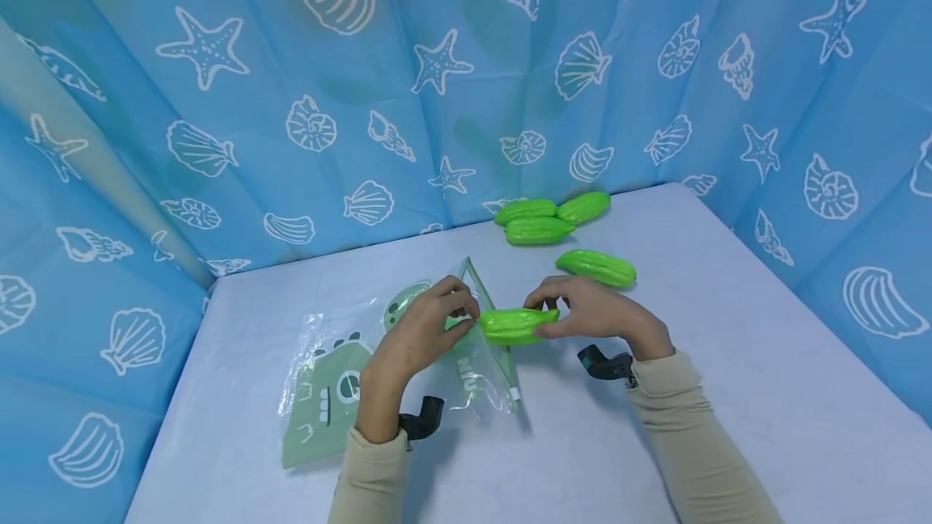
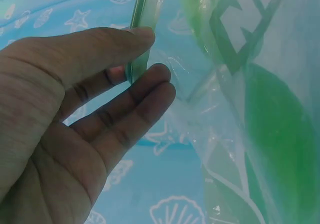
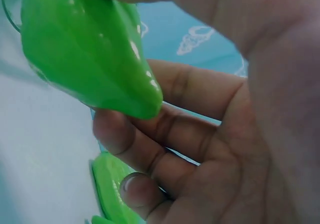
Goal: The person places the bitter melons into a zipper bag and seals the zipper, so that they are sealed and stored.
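Green fruit [image 1: 515,327], pinched by your right fingers [image 1: 555,330], is at the bag [image 1: 462,378] mouth; your left fingers [image 1: 457,300] pinch its edge. Bagging seems underway, with four loose fruits [image 1: 539,230] left on the bench [image 1: 764,378].

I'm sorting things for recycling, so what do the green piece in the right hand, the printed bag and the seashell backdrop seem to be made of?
Green piece: probably moulded plastic, glossy; white highlights glint on its smooth surface.
Bag: thin, shiny plastic film; it wrinkles and is see-through away from the print.
Backdrop: perhaps polyester or vinyl; soft folds, but its material stays unclear.
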`<move>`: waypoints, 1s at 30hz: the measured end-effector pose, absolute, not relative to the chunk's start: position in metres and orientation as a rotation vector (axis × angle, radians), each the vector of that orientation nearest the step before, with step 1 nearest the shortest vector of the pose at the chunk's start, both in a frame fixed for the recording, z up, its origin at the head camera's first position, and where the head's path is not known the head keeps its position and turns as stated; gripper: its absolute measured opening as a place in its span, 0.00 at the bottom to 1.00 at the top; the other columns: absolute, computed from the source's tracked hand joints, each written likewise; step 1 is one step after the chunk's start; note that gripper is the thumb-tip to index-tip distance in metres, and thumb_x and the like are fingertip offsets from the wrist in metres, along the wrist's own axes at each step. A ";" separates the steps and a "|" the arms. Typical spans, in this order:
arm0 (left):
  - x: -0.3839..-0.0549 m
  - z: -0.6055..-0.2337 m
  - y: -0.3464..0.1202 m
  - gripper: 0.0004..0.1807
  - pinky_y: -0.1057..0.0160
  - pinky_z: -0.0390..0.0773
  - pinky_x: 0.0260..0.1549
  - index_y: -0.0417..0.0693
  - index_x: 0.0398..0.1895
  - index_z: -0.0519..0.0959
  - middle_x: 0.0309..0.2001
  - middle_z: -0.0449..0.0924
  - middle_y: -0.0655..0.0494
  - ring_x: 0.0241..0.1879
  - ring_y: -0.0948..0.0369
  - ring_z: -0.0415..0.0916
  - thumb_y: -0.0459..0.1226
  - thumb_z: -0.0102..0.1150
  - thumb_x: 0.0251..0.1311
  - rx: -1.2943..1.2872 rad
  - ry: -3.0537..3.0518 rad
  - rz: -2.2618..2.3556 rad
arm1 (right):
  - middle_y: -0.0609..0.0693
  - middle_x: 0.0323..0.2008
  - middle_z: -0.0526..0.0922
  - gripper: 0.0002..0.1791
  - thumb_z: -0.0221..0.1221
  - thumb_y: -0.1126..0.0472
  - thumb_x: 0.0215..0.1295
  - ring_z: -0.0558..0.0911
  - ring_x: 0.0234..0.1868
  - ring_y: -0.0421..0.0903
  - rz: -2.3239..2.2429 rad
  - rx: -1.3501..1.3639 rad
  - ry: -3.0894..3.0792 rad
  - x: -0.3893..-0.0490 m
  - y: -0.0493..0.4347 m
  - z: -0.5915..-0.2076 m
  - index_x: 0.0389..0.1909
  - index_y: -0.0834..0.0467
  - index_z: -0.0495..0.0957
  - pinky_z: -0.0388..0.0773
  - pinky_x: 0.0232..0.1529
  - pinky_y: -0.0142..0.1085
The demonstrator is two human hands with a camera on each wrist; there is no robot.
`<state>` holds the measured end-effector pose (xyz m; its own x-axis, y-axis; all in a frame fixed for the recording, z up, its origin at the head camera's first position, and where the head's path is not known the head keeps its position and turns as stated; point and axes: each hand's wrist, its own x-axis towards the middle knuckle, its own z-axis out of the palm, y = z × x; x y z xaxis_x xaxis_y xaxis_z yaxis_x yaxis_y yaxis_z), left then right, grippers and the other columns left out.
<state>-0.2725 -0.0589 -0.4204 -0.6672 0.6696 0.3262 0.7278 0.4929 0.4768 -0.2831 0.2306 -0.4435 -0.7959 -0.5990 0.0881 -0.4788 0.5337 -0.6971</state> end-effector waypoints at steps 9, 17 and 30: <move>-0.271 -0.421 -0.061 0.06 0.65 0.82 0.45 0.43 0.37 0.82 0.43 0.75 0.55 0.42 0.59 0.79 0.26 0.67 0.59 -1.203 -2.635 -0.899 | 0.41 0.42 0.80 0.15 0.69 0.55 0.61 0.76 0.40 0.44 -1.146 -0.952 2.598 -0.285 0.214 -0.451 0.49 0.50 0.84 0.79 0.44 0.51; -0.271 -0.419 -0.060 0.06 0.65 0.82 0.44 0.42 0.36 0.82 0.42 0.74 0.54 0.41 0.58 0.80 0.26 0.67 0.59 -1.242 -2.591 -0.920 | 0.40 0.42 0.80 0.16 0.70 0.54 0.62 0.76 0.41 0.43 -1.208 -1.004 2.575 -0.283 0.201 -0.453 0.50 0.48 0.83 0.78 0.44 0.51; -0.270 -0.419 -0.060 0.06 0.57 0.84 0.44 0.43 0.37 0.82 0.43 0.75 0.54 0.41 0.57 0.80 0.26 0.68 0.59 -1.208 -2.617 -0.947 | 0.41 0.45 0.79 0.19 0.71 0.54 0.61 0.77 0.42 0.39 -1.191 -1.037 2.661 -0.283 0.183 -0.462 0.52 0.51 0.82 0.80 0.47 0.46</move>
